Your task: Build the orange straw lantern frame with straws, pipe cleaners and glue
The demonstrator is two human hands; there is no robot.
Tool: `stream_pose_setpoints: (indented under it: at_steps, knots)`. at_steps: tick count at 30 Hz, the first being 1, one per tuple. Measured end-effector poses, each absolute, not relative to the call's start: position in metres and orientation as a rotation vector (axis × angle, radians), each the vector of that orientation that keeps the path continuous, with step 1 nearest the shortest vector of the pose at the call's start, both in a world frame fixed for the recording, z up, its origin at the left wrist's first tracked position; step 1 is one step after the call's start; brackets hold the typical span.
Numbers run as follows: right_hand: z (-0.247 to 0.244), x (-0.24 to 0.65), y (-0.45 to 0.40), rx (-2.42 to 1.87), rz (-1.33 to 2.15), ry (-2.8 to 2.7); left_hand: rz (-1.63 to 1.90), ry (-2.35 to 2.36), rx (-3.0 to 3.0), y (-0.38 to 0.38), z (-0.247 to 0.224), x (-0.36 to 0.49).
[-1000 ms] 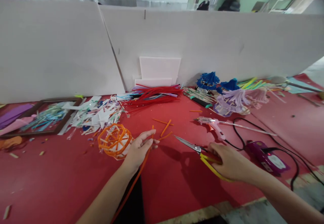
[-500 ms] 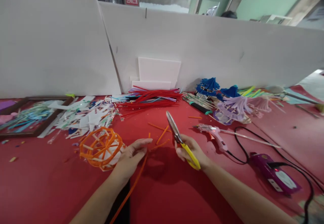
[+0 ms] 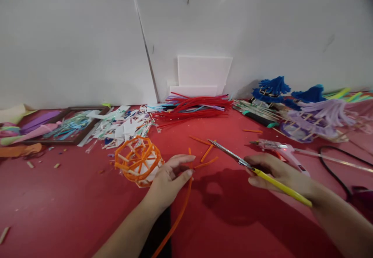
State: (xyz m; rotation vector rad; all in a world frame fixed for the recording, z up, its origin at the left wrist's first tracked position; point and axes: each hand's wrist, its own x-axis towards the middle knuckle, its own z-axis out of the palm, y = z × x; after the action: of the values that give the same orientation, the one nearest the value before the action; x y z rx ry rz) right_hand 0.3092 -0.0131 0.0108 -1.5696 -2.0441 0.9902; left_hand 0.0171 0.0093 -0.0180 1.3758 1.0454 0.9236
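My left hand (image 3: 170,180) pinches a long orange pipe cleaner (image 3: 181,213) between thumb and fingers; its short end sticks up above them and the rest trails toward the front edge of the view. Scissors (image 3: 279,185) with yellow handles lie in my right hand (image 3: 274,172), blades pointing up and left, apart from the pipe cleaner. Several short cut orange pieces (image 3: 206,153) lie on the red table between the hands. Just left of my left hand sits a round orange frame (image 3: 138,161) of pipe cleaner and small wooden sticks on a white base.
Red pipe cleaners (image 3: 195,108) are heaped before the white partition (image 3: 244,28). Scraps (image 3: 125,124) and a brown picture frame (image 3: 84,133) lie left. On the right are a pink glue gun (image 3: 287,151), a black cord (image 3: 329,172), a green-and-black tool (image 3: 259,119) and blue and lilac ornaments (image 3: 309,120).
My right hand has moved right with the scissors, whose blades now slant more to the left. My left hand keeps its pinch on the orange pipe cleaner. The view has turned left and down.
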Motion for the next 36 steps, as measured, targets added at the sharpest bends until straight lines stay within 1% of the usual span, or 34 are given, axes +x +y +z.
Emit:
stream_pose_setpoints:
  at_steps: [3,6,10,18,23,30,36]
  knots:
    - [0.017,0.314,-0.01,-1.622,0.965,-2.243,0.954,0.989,1.409,0.008,-0.021,0.019]
    - [0.017,0.316,-0.012,-1.683,0.903,-2.322,0.944,0.949,1.388,0.006,-0.023,0.021]
    - [0.012,0.316,-0.023,-1.744,0.859,-2.306,0.947,0.988,1.433,0.003,-0.024,0.023]
    - [-0.001,0.316,-0.063,-1.982,0.82,-2.292,0.918,1.005,1.714,-0.007,-0.022,0.026]
    - [-0.002,0.307,-0.074,-2.035,0.739,-2.234,0.89,0.989,1.794,-0.009,-0.021,0.026]
    - [0.0,0.298,-0.074,-1.983,0.82,-2.194,0.897,1.008,1.782,-0.009,-0.021,0.027]
    - [-0.003,0.291,-0.074,-2.028,1.0,-2.102,0.883,0.967,1.748,-0.01,-0.019,0.027]
